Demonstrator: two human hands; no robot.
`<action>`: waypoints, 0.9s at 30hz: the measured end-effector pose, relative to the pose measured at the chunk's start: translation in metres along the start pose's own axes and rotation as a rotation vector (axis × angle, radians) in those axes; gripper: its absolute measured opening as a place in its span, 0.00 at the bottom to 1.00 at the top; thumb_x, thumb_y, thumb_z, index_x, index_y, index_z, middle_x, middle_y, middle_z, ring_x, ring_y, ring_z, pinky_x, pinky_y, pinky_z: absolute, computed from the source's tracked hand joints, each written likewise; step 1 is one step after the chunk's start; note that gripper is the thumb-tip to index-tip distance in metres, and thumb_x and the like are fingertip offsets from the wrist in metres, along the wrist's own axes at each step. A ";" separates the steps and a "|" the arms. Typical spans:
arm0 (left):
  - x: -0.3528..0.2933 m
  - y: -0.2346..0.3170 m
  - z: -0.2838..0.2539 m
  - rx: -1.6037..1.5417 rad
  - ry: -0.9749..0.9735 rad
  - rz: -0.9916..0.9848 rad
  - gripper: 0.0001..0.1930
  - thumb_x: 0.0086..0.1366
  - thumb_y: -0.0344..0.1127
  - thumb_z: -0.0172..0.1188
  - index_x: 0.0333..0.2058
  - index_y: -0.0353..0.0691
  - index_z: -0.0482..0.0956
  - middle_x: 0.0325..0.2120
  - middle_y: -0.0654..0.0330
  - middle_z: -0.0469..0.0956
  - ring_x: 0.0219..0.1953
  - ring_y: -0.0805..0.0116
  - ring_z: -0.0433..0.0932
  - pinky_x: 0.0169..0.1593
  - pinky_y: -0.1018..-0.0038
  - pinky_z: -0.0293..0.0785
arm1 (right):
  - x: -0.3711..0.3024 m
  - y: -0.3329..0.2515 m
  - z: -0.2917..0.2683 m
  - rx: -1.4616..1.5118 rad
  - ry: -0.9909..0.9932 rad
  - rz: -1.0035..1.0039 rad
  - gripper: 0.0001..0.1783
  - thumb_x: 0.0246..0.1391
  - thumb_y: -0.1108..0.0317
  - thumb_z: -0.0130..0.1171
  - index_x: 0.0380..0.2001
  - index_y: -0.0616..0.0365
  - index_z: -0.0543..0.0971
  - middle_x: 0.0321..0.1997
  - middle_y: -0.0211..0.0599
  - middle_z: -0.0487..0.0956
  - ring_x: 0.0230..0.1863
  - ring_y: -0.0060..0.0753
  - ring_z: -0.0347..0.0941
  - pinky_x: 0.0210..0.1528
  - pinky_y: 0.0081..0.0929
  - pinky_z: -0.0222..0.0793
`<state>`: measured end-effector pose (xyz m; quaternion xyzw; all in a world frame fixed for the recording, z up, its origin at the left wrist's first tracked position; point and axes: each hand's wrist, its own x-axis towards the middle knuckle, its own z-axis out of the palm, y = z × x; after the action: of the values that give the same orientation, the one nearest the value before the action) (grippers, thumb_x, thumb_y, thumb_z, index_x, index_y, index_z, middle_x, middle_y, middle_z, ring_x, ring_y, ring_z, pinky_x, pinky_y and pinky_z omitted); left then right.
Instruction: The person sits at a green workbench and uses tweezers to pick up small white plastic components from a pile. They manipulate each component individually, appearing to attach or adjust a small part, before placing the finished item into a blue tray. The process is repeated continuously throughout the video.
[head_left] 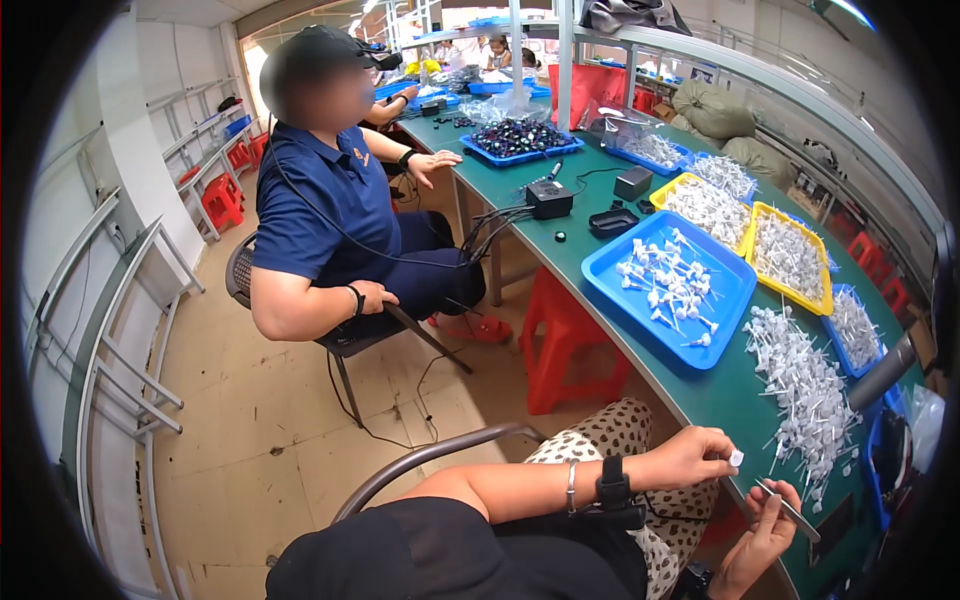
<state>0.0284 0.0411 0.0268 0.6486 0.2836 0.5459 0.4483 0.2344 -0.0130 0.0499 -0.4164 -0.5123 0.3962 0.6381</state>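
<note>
My left hand (700,456), fingers pinched, holds a small white round-headed plastic part (737,458) near the table's front edge. Just below and to the right, my right hand (762,535) grips slim grey metal tweezers (798,517), their pointed tip directed up toward the left hand. A small gap separates tip and part. Beside both hands, a loose heap of white plastic parts with thin stems (798,395) lies on the green table (690,395). Farther off, a blue tray (610,265) holds more white stemmed parts, spread out.
Yellow trays (827,290) full of white parts stand at the right. A black box with cables (549,199) and a tray of dark pieces (520,140) are farther back. A co-worker in a navy shirt (320,190) sits at left. A red stool (560,345) stands under the table.
</note>
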 end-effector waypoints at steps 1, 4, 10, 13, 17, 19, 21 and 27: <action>-0.004 -0.003 0.002 0.061 0.028 0.095 0.08 0.67 0.32 0.67 0.36 0.31 0.83 0.29 0.60 0.77 0.26 0.74 0.79 0.31 0.75 0.74 | 0.000 0.001 0.001 0.011 -0.012 -0.001 0.13 0.73 0.68 0.52 0.54 0.64 0.75 0.49 0.39 0.80 0.45 0.25 0.79 0.50 0.21 0.77; -0.011 0.000 0.003 -0.004 -0.003 -0.039 0.08 0.68 0.32 0.65 0.37 0.31 0.84 0.29 0.59 0.77 0.30 0.72 0.78 0.36 0.72 0.74 | -0.002 0.001 0.003 0.036 -0.038 0.009 0.12 0.73 0.68 0.52 0.53 0.64 0.75 0.49 0.39 0.80 0.44 0.24 0.79 0.49 0.20 0.77; -0.020 0.004 0.001 0.018 -0.065 -0.152 0.09 0.71 0.33 0.62 0.44 0.34 0.83 0.32 0.58 0.78 0.37 0.69 0.79 0.42 0.70 0.75 | -0.006 -0.004 0.012 0.048 -0.058 0.038 0.11 0.73 0.68 0.52 0.51 0.63 0.75 0.48 0.39 0.80 0.43 0.24 0.79 0.48 0.20 0.78; -0.022 -0.003 0.004 0.083 -0.016 -0.016 0.07 0.70 0.32 0.62 0.40 0.33 0.83 0.31 0.58 0.77 0.35 0.68 0.78 0.40 0.69 0.74 | -0.006 -0.006 0.015 0.073 -0.051 0.039 0.11 0.73 0.68 0.53 0.51 0.63 0.75 0.48 0.39 0.80 0.44 0.25 0.79 0.48 0.21 0.78; -0.026 0.003 0.006 -0.058 0.000 -0.074 0.07 0.69 0.31 0.63 0.39 0.32 0.83 0.31 0.58 0.77 0.34 0.67 0.78 0.39 0.70 0.74 | -0.006 -0.006 0.015 0.091 -0.060 0.035 0.11 0.73 0.68 0.53 0.51 0.64 0.75 0.48 0.39 0.80 0.45 0.26 0.80 0.51 0.22 0.79; -0.027 0.001 0.005 -0.026 -0.013 -0.013 0.08 0.71 0.31 0.62 0.41 0.32 0.83 0.33 0.58 0.78 0.35 0.69 0.78 0.40 0.70 0.74 | -0.006 -0.004 0.015 0.098 -0.071 0.032 0.11 0.73 0.69 0.53 0.51 0.64 0.75 0.48 0.40 0.80 0.46 0.27 0.80 0.52 0.22 0.79; -0.028 0.005 0.003 -0.018 -0.041 -0.037 0.08 0.71 0.31 0.62 0.43 0.32 0.83 0.35 0.58 0.79 0.35 0.71 0.78 0.40 0.71 0.75 | -0.007 -0.003 0.015 0.112 -0.075 0.043 0.11 0.72 0.69 0.53 0.52 0.64 0.75 0.48 0.41 0.80 0.46 0.28 0.80 0.52 0.22 0.79; -0.032 0.005 0.006 -0.126 -0.021 -0.146 0.09 0.71 0.30 0.63 0.45 0.33 0.84 0.35 0.60 0.79 0.34 0.75 0.80 0.37 0.74 0.76 | -0.010 -0.003 0.014 0.116 -0.074 0.053 0.11 0.73 0.70 0.52 0.53 0.64 0.74 0.49 0.42 0.80 0.46 0.28 0.80 0.52 0.23 0.79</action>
<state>0.0263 0.0099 0.0167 0.6023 0.2906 0.5217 0.5298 0.2194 -0.0214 0.0517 -0.3774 -0.5004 0.4569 0.6312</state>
